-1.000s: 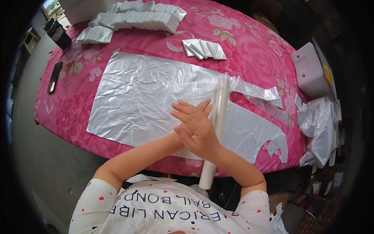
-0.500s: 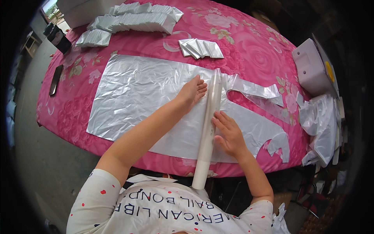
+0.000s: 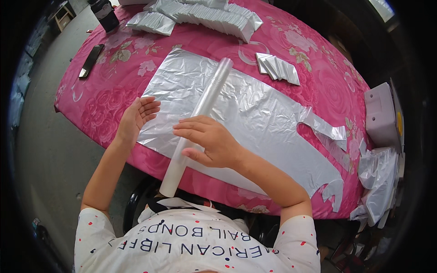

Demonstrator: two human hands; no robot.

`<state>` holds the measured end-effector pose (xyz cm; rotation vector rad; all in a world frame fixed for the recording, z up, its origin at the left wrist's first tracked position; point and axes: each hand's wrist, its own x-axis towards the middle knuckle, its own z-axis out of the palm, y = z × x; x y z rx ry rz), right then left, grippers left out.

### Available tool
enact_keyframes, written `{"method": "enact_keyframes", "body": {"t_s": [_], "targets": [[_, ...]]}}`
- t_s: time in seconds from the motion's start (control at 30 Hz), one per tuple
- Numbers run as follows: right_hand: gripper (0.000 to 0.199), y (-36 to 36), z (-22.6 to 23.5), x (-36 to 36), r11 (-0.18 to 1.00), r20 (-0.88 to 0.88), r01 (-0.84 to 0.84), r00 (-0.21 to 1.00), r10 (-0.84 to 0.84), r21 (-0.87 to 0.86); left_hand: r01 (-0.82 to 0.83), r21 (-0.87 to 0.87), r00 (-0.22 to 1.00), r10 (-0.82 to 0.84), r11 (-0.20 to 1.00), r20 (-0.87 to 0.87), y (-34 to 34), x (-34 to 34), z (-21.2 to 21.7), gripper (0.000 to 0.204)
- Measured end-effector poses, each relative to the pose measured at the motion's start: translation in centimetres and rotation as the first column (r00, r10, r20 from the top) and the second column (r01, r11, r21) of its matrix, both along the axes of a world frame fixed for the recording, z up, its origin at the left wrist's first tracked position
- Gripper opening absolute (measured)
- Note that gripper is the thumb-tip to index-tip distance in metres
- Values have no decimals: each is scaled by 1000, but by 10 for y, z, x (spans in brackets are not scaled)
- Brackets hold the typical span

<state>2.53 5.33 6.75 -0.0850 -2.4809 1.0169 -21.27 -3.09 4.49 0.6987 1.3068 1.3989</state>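
Observation:
A thin, silvery-white plastic apron (image 3: 255,132) is spread flat on the table, with cut-out strap ends at its right. Across its left part slants a long, pale, translucent roll (image 3: 208,94), its lower end sticking out past the table's near edge. My right hand (image 3: 211,142) lies over the roll's middle, fingers stretched out and not wrapped round it; whether its palm presses on the roll is hidden. At the apron's left edge is my left hand (image 3: 137,117), apart from the roll, its fingers loosely bent and nothing in them.
Folded silvery packets (image 3: 214,20) stand in rows at the far side, and a smaller fanned stack (image 3: 277,68) lies beyond the apron. A dark phone (image 3: 91,60) and a dark bottle (image 3: 104,16) are at left. At right are a pale box (image 3: 382,116) and crumpled plastic (image 3: 378,177).
The roll has travelled left across the apron, my right hand moving along with it. My left hand has moved away from the roll to the apron's left edge. The view has shifted too.

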Motion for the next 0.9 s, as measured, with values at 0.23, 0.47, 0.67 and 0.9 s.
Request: {"method": "enact_keyframes", "body": {"t_s": [0.23,0.47,0.67,0.9], "targets": [[54,33,-38,-55,894,157,66,976,-150,444,-56,-21,951,47,998,-307,-99,-8,-16,40],[54,21,-50,-164,900,160,202,946,-281,385,-172,-95,208,-59,981,-976,-103,19,-9,73],[84,-7,-64,-177,681,-80,697,683,-726,-225,-110,-232,799,-53,966,-598,-104,8,-4,72],[59,6,8,-115,-62,-153,-199,886,-437,-978,275,155,555,-288,949,780,-104,42,-6,75]]}}
